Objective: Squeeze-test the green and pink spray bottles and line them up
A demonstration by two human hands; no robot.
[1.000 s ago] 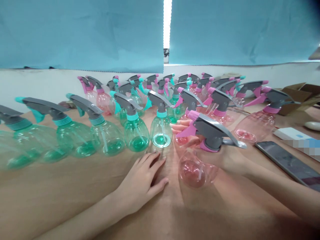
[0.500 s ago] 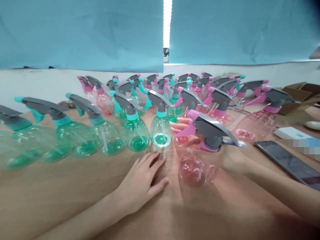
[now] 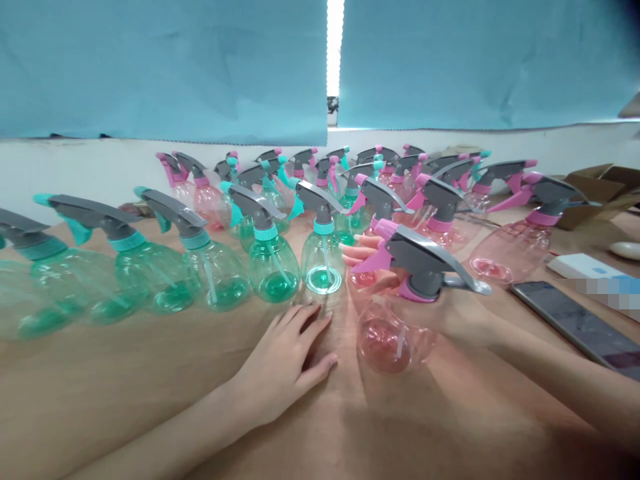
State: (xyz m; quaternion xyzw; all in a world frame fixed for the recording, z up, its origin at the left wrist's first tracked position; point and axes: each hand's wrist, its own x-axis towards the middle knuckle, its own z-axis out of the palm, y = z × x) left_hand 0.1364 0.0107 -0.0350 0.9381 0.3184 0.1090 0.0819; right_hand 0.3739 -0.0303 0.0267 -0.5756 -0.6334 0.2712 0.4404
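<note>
My right hand (image 3: 440, 310) is wrapped round a clear pink spray bottle (image 3: 393, 337) with a grey and pink trigger head (image 3: 423, 263). The bottle stands on the brown table near the middle, and my fingertips show past its neck on the left. My left hand (image 3: 285, 363) lies flat on the table with its fingers spread, just left of the pink bottle and in front of a green spray bottle (image 3: 323, 260). It holds nothing.
Several green spray bottles (image 3: 215, 267) stand in a row to the left, several pink ones (image 3: 515, 247) to the right, more behind. A phone (image 3: 575, 327) and a white box (image 3: 590, 273) lie at right, cardboard (image 3: 600, 187) beyond. A blue curtain hangs behind.
</note>
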